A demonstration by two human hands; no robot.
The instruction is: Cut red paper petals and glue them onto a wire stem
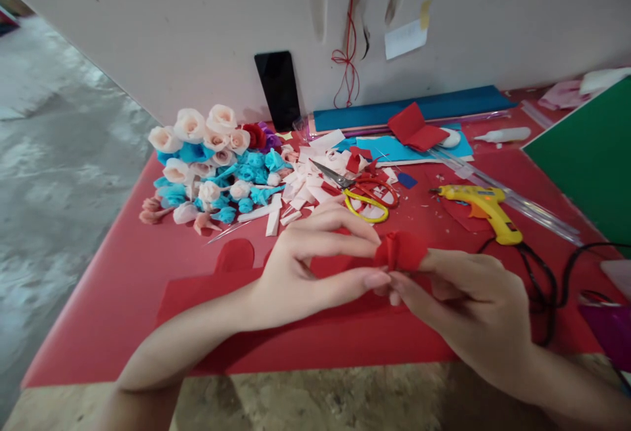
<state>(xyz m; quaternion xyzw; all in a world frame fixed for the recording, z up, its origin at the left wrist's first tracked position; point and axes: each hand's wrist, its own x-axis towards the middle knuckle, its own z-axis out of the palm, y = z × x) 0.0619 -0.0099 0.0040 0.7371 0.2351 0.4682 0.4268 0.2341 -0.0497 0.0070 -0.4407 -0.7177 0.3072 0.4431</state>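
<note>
Both hands meet over the front of the red table, pinching a small red paper flower (400, 251) with a rolled centre and a spread petal. My left hand (315, 260) grips its left side and base between thumb and fingers. My right hand (473, 293) holds it from the right, thumb tip close to the left thumb. Beneath the hands lies a flat red paper sheet (197, 296), partly covered by the left arm. A rounded red petal piece (235, 255) sits at its back edge. Scissors (362, 198) with yellow and red handles rest just behind the hands.
Finished pink, white and blue paper flowers (211, 175) crowd the table's left. Paper scraps (310, 184) spread beside them. A yellow glue gun (483, 207) with a black cord lies right, near clear glue sticks (522, 198). A phone (279, 89) leans on the wall; a green board (586, 155) stands right.
</note>
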